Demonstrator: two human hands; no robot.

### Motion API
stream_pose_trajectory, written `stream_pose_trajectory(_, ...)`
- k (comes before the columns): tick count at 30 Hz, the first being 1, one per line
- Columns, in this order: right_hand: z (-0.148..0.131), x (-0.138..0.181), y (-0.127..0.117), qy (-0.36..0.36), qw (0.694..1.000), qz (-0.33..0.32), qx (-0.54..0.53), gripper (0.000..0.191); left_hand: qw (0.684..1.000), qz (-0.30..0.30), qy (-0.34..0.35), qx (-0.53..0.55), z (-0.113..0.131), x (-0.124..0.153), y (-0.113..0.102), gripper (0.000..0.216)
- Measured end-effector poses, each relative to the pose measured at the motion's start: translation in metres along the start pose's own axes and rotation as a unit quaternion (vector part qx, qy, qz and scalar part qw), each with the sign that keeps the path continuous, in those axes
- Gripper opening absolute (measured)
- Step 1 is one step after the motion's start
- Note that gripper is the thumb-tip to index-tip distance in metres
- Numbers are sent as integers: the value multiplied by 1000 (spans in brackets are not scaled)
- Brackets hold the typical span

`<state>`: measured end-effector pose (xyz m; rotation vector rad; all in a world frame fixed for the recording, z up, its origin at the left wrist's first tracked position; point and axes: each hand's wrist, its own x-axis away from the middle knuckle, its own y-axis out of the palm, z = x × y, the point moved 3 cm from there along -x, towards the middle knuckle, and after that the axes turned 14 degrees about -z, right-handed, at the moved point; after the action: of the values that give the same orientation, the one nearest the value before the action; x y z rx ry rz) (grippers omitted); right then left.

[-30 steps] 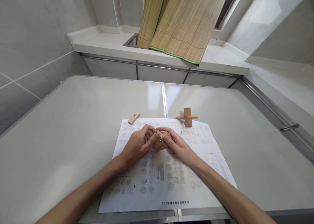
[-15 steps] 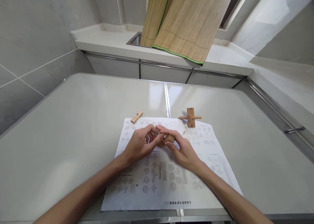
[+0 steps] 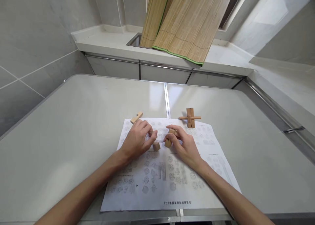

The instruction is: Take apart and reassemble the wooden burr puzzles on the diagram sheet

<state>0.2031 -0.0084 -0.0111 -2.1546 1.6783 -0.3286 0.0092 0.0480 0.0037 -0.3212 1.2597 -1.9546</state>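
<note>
My left hand (image 3: 138, 140) rests on a printed instruction sheet (image 3: 169, 172) and pinches a small wooden puzzle piece (image 3: 156, 146) between thumb and fingers. My right hand (image 3: 182, 145) grips a second wooden puzzle piece (image 3: 169, 139) just to the right of it. The two pieces are a little apart. A loose wooden bar (image 3: 136, 117) lies at the sheet's far left corner, just beyond my left fingers. A partly assembled wooden cross (image 3: 190, 118) stands at the sheet's far right edge.
The sheet lies on a grey table (image 3: 73, 126) with a seam (image 3: 166, 100) down its middle. Behind it runs a white counter (image 3: 108, 42) with rolled bamboo mats (image 3: 182, 21) leaning over a sink. A metal rail (image 3: 270, 105) borders the table's right side.
My hands, which held the wooden pieces together a second ago, have drawn apart, each keeping one piece. Both hands have dropped lower onto the sheet.
</note>
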Motion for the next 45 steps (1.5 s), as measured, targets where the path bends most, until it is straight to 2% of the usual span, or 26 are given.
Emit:
stream_pose_trajectory(5,0,-2,5,39,997,-41,50,33,998,-19,15,-57,-2,1,6,31)
stream_pose_trajectory(14,-2,-2,6,32,991,-11,126,37,993,3,10,-121,-4,3,8,26)
stream_pose_trajectory(17,1,-1,7,18,991,-11,136,39,993,11,12,-114,-3,2,8,21)
stream_pose_trajectory(21,2,0,7,6,991,-12,136,38,998,-9,50,-40,3,4,6,17)
stream_pose_trajectory(25,0,0,7,5,993,-18,113,36,991,-63,111,26,11,5,5,48)
stream_pose_trajectory(29,-2,-1,7,-2,998,-17,64,30,989,-68,126,38,12,5,6,64)
stream_pose_trajectory(37,-4,-2,10,26,995,-77,-59,28,990,-87,99,49,8,5,8,51)
stream_pose_trajectory(40,-4,-2,11,31,993,-67,-88,29,993,-86,79,25,2,4,6,44)
stream_pose_trajectory(45,-2,-3,10,36,994,-54,-89,29,993,-77,69,-51,-12,4,-5,53)
